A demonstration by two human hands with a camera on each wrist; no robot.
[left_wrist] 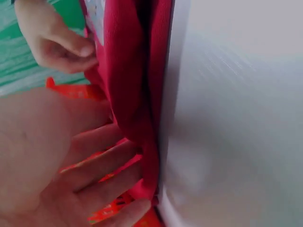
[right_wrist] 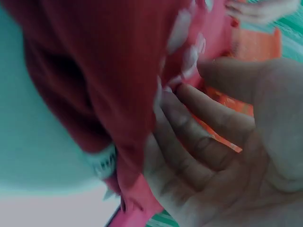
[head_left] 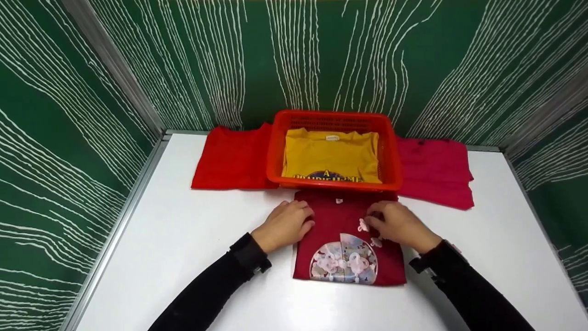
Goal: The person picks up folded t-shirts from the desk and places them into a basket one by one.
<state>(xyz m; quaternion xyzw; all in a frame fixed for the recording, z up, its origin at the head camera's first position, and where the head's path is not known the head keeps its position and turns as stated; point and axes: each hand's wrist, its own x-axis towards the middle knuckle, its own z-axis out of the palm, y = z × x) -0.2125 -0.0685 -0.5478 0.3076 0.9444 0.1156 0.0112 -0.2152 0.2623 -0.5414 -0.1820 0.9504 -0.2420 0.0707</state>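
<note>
A folded dark red T-shirt [head_left: 328, 218] lies on the white table, its rounded, bear-like print [head_left: 344, 262] toward the near edge. My left hand [head_left: 287, 225] rests at the shirt's upper left side. In the left wrist view, the extended fingers [left_wrist: 111, 182] touch the folded side of the cloth. At the upper right side, my right hand [head_left: 397, 225] touches the shirt beside a small pale printed figure [head_left: 363, 225]. The right wrist view shows its thumb apart from the fingers [right_wrist: 184, 137], which lie against the fabric.
Just behind the shirt stands a red plastic basket [head_left: 390, 151] holding a folded yellow T-shirt [head_left: 330, 154] with lettering. To its left lies a folded bright red garment [head_left: 234, 158]; to its right, a folded pink one [head_left: 436, 170]. Green walls with white lines edge the table [head_left: 174, 220].
</note>
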